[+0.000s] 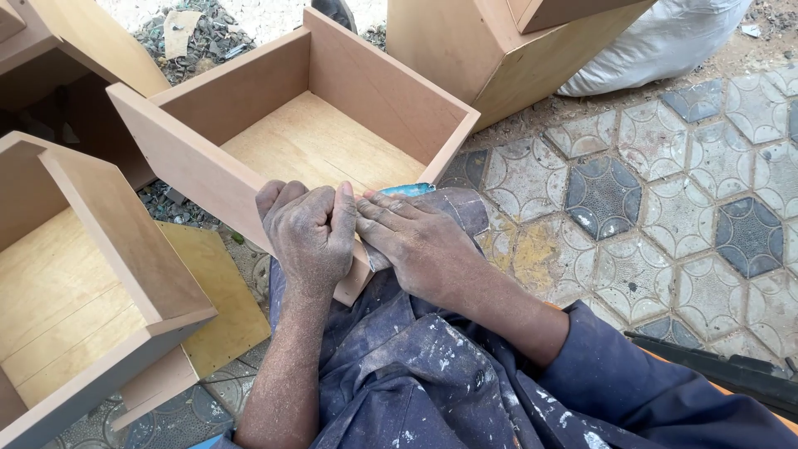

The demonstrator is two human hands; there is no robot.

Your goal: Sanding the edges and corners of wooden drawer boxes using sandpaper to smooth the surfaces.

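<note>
Far left of your hands: a second open box (83, 283) rests on the tiled floor (665, 208). Your left hand (309, 233) is closed in a fist over the near corner of the wooden drawer box (307, 133); whether anything sits inside the fist, you cannot tell. The box extends up and away from both hands, its front panel's long axis slanting up-left. Your right hand (420, 241) lies flat, fingers extended, touching the left at that corner, over a blue scrap (407, 189). Both hands are equally near.
</note>
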